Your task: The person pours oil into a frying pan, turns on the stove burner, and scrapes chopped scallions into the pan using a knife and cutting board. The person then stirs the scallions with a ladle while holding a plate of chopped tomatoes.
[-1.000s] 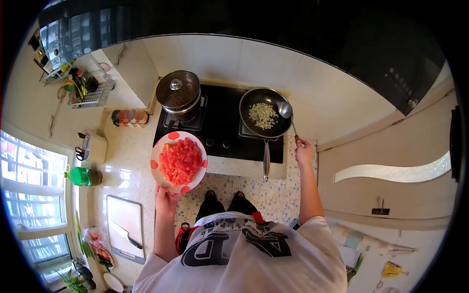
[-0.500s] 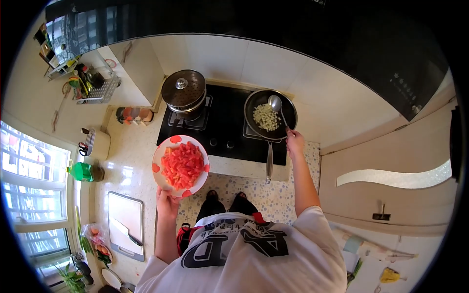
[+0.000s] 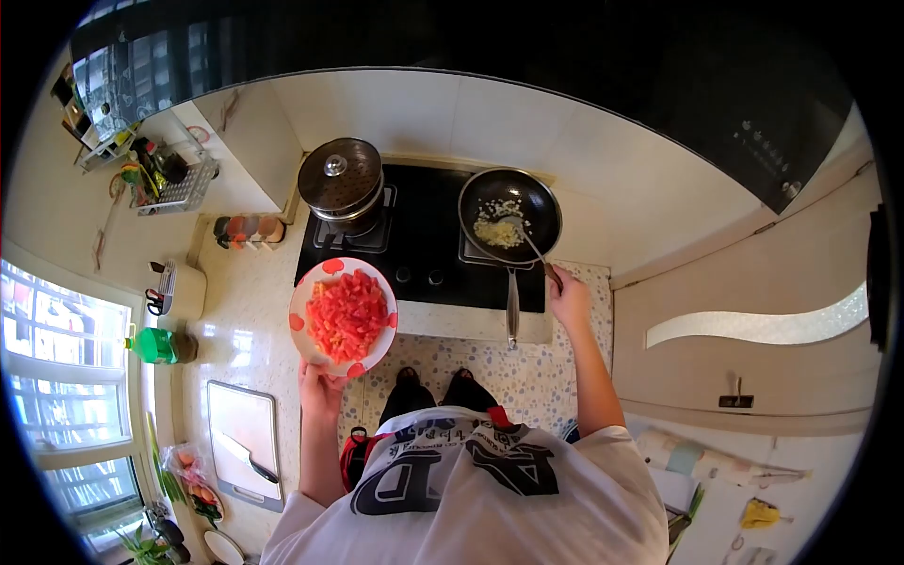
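Note:
My left hand is closed on the near rim of a white plate with red patterns. Diced tomato is heaped on this plate, held level in front of the stove. My right hand grips the handle of a metal cooking spoon. The spoon's head is down among pale chopped bits, perhaps garlic or onion, in a dark frying pan. The pan sits on the right burner, its handle pointing toward me, with no hand on it.
A lidded pot stands on the left burner of the black stove. The range hood overhangs the stove. On the left counter are a cutting board with a knife, a green bottle and spice jars.
The spoon has been turned and lowered into the chopped bits, which are now spread further across the pan. My right hand has dropped slightly. The plate stays in my left hand.

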Demonstrator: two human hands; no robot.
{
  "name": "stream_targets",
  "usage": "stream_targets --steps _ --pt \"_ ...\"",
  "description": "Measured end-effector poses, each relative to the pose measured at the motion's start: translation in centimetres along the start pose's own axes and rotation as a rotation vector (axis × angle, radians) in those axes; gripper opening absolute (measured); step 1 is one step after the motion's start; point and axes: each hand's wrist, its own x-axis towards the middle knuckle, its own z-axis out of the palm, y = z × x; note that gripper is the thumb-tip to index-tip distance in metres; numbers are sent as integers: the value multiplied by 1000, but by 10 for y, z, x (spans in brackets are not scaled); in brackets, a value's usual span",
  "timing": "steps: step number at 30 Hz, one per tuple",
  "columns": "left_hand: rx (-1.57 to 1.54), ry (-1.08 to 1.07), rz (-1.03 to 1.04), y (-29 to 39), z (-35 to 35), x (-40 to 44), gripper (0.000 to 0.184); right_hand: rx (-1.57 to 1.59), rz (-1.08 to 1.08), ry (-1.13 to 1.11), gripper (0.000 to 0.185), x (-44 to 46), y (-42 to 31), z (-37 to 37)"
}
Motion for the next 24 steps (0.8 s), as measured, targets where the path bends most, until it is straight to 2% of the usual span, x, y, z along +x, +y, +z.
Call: stream_targets --steps 3,9,15,18,21,24 --pt "-42 -107 -16 -6 -17 13 46 80 -89 111 38 -18 16 -15" --pt "-4 -156 -27 -5 -2 14 49 -4 -52 29 38 -43 28 -49" --pt "-10 -185 -30 -10 -9 13 50 -16 -124 72 37 -38 30 -30" --pt "-55 -207 -38 -15 -27 17 51 -30 -64 45 36 -23 27 -12" --pt "-11 -74 -18 -4 4 -4 51 -39 -62 128 33 -7 25 9" --pt "-19 -25 -9 -2 5 -10 49 -18 -11 135 33 10 13 17"
